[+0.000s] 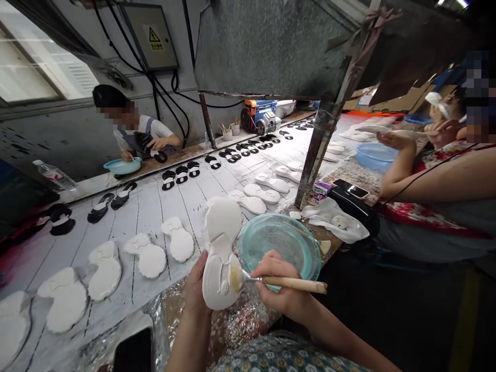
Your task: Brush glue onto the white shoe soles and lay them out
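Note:
My left hand [199, 287] grips a white shoe sole [220, 248] from behind and holds it upright, heel end down. My right hand [277, 284] is closed around the wooden handle of a brush [289, 283], whose bristles touch the sole's lower part. Just behind the brush sits a shallow teal bowl [306, 248] on the bench edge.
A long conveyor belt [155, 206] carries white soles [104, 268] on my side and black soles [180, 173] on the far side. A person at the far left works over a blue basin [122, 165]. Another person sits at right by a blue basin [374, 155]. A metal post [320, 150] stands nearby.

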`<action>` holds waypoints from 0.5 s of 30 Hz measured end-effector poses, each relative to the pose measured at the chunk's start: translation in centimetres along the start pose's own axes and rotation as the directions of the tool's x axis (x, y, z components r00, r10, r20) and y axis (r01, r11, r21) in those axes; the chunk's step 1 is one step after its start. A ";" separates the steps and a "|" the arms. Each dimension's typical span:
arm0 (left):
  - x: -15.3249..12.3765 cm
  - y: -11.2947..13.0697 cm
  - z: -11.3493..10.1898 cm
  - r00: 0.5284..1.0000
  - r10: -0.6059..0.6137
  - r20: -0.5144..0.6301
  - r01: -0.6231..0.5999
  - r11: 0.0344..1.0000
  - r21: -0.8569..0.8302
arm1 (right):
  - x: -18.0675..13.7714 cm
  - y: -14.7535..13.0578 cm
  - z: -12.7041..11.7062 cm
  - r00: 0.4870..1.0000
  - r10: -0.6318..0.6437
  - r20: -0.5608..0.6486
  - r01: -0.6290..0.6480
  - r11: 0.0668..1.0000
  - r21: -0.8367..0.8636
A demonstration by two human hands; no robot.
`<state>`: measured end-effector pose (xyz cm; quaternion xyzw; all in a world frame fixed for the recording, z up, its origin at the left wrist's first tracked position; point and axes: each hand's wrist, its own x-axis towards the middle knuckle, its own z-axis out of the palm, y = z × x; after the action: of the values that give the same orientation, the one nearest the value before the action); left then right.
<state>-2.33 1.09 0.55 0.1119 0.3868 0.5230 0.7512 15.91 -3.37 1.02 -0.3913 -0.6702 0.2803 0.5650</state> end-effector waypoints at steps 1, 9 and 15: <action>-0.1 0.2 0.0 1.000 -0.002 0.009 0.002 1.000 0.001 | 0.5 0.3 -0.2 1.000 0.003 -0.017 -0.003 1.000 -0.013; -0.3 1.5 -0.6 0.995 -0.070 -0.072 0.070 0.998 -0.006 | 0.8 0.5 -0.4 0.995 0.004 -0.104 -0.008 0.999 -0.039; -0.3 1.3 -0.6 0.998 0.022 -0.059 -0.027 0.995 -0.093 | -0.2 0.6 0.0 0.993 0.059 -0.100 -0.063 0.997 -0.038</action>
<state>-3.72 1.24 1.00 0.0658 0.3821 0.5529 0.7375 16.05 -3.19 0.39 -0.4364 -0.6346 0.2639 0.5807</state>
